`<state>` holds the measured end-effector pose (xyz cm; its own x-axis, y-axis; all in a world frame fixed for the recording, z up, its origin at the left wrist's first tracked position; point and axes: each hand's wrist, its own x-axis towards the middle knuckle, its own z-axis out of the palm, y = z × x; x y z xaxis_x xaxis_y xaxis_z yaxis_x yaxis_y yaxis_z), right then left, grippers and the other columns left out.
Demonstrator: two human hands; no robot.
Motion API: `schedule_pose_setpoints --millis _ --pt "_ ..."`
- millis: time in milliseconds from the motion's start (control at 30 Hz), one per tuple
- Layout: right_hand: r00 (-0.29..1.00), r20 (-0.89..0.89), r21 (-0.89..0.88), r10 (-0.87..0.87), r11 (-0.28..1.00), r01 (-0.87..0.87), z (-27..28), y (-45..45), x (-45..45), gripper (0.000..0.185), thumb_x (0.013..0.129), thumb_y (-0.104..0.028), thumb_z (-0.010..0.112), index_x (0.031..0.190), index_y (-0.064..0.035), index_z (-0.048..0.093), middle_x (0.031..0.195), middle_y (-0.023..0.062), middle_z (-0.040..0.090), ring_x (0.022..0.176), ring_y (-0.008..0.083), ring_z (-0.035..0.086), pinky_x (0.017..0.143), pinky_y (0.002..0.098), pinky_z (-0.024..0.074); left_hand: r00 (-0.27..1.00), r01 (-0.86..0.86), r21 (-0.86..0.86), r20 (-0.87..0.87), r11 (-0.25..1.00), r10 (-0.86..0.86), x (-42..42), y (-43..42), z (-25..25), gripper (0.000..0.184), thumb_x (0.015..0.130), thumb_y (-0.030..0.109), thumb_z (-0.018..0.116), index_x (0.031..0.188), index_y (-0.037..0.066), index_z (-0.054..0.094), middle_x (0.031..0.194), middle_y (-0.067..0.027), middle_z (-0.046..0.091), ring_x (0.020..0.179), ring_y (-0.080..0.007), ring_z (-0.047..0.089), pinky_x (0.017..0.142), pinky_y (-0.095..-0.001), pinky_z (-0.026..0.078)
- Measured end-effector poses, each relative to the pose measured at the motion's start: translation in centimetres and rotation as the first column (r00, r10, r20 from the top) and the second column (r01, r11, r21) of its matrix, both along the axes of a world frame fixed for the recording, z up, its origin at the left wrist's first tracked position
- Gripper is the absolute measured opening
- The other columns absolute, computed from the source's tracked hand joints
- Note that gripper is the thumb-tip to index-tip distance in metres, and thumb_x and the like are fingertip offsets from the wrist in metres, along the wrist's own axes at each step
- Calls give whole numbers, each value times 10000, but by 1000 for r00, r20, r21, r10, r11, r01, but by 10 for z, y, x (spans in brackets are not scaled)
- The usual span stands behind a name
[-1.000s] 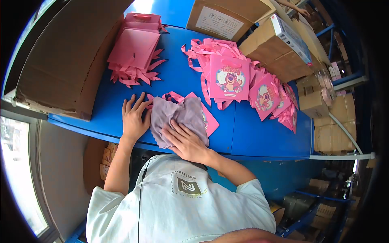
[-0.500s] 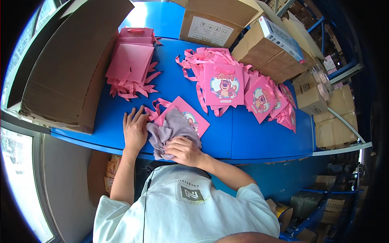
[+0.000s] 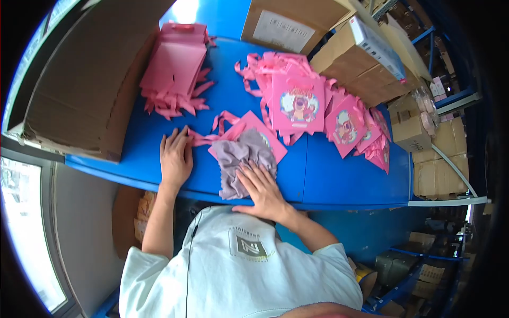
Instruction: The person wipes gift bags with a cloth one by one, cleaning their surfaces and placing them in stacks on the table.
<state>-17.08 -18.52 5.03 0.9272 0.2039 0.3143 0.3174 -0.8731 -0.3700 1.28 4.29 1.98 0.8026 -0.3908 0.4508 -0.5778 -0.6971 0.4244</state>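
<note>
A crumpled grey-purple cloth [image 3: 236, 159] lies over a pink bag [image 3: 275, 147] near the table's front edge, covering much of its printed front. My right hand [image 3: 262, 191] rests on the cloth with its fingers stretched out. To the left, my left hand [image 3: 176, 159] lies on the blue table, its fingertips touching the end of the bag's pink ribbon handle [image 3: 204, 139]. The fingers of my left hand lie flat and close to one another.
Pink bags [image 3: 174, 66] are stacked at the back left, beside a large cardboard box [image 3: 79, 85]. More printed pink bags [image 3: 298, 103] spread across the right, before cardboard boxes [image 3: 350, 61]. The blue table's front edge [image 3: 122, 180] runs below my hands.
My right hand has gone from bunched on the cloth to spread over it. The cloth has shifted right and spread out over the bag. My left hand has stayed by the ribbon.
</note>
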Motion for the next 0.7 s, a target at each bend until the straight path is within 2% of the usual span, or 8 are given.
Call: schedule_pose_setpoints --millis 67,133,167,300,333,467,633,700 --pt "996 -84 10 42 999 -42 -6 -10 -12 800 790 -336 839 1488 -39 582 1507 171 582 1453 392 508 1247 522 357 999 4 38 -39 999 -3 -1 2 -1 180 954 57 678 1124 65 736 1437 -60 695 1373 -377 602 1217 -530 385" --pt "994 4 -91 108 990 -107 -21 -18 -23 751 793 -276 842 1464 -41 601 1492 169 591 1415 390 536 1231 522 374 1000 13 24 9 1000 -13 2 1 -2 164 955 71 686 1110 66 742 1432 -59 699 1382 -371 597 1219 -528 383" --pt "994 -22 -74 108 991 -109 -30 -21 -29 751 793 -276 842 1464 -41 601 1492 169 591 1415 390 536 1231 522 374 1000 16 33 8 999 -16 2 2 -4 155 962 86 689 1105 69 747 1437 -57 696 1387 -369 594 1220 -527 382" --pt "956 190 -140 221 970 -197 -65 -37 -50 719 778 -254 868 1418 -38 623 1428 162 615 1361 351 558 1224 497 384 1000 4 50 30 999 -6 3 1 -8 138 979 118 694 1093 78 760 1438 -52 697 1398 -364 588 1227 -528 380" --pt "959 176 -132 223 970 -202 -65 -42 -53 719 778 -254 868 1418 -38 623 1428 162 615 1361 351 558 1224 497 384 1000 2 55 14 998 -3 2 1 -10 138 979 118 694 1093 78 760 1438 -52 697 1398 -364 588 1227 -528 380" --pt "976 127 45 175 982 -181 -59 -52 -55 560 773 -181 860 1288 -35 695 1277 124 668 1164 293 640 1151 470 461 999 8 72 51 997 -11 5 2 -13 130 981 127 703 1087 83 764 1427 -56 704 1402 -363 585 1231 -531 378" --pt "992 84 2 -99 995 99 2 -26 -19 345 783 -69 822 1119 -39 753 1160 100 704 988 239 658 1057 454 516 999 20 59 45 998 -22 6 5 -16 125 979 122 706 1085 83 762 1418 -63 708 1404 -363 583 1236 -532 374" --pt "989 112 -10 -93 995 95 0 -19 -18 307 788 -69 818 1086 -39 753 1123 85 700 960 236 653 1038 440 520 999 12 52 44 999 -15 8 5 -15 124 985 122 702 1087 83 760 1425 -58 705 1406 -361 582 1234 -531 375"
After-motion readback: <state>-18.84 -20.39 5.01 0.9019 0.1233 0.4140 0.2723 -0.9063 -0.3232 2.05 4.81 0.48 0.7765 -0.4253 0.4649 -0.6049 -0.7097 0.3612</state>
